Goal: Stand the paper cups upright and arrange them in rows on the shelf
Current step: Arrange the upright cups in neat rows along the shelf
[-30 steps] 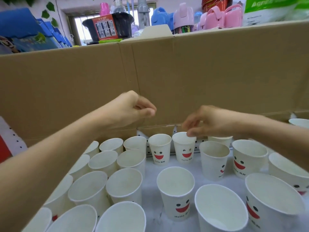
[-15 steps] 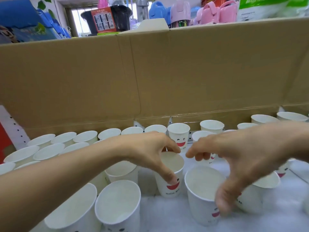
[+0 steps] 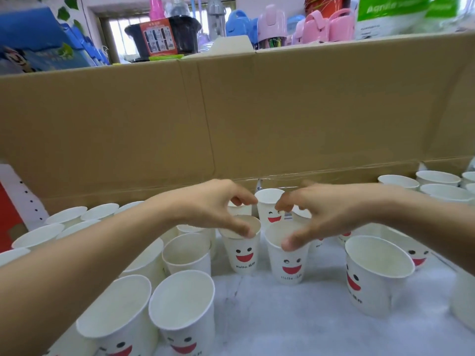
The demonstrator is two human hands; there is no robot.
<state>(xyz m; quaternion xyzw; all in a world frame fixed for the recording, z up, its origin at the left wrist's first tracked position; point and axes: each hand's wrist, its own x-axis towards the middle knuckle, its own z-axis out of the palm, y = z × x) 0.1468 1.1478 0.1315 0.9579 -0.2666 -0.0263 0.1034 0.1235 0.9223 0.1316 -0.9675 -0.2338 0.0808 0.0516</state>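
— Why grip the rims?
— On the shelf (image 3: 270, 319), the left hand (image 3: 213, 206) is pinching one smiley cup (image 3: 243, 255), the right hand (image 3: 326, 211) its neighbour (image 3: 290, 271), probably nudging both upright into line; behind, a row (image 3: 270, 201) is hugging the cardboard (image 3: 231, 119) at the back edge.

White paper cups (image 3: 183, 308) with red smile print, upright, open tops up, on white shelf (image 3: 282, 322). In middle, left centre cup (image 3: 241, 255) just beside right centre cup (image 3: 289, 268), not touching.
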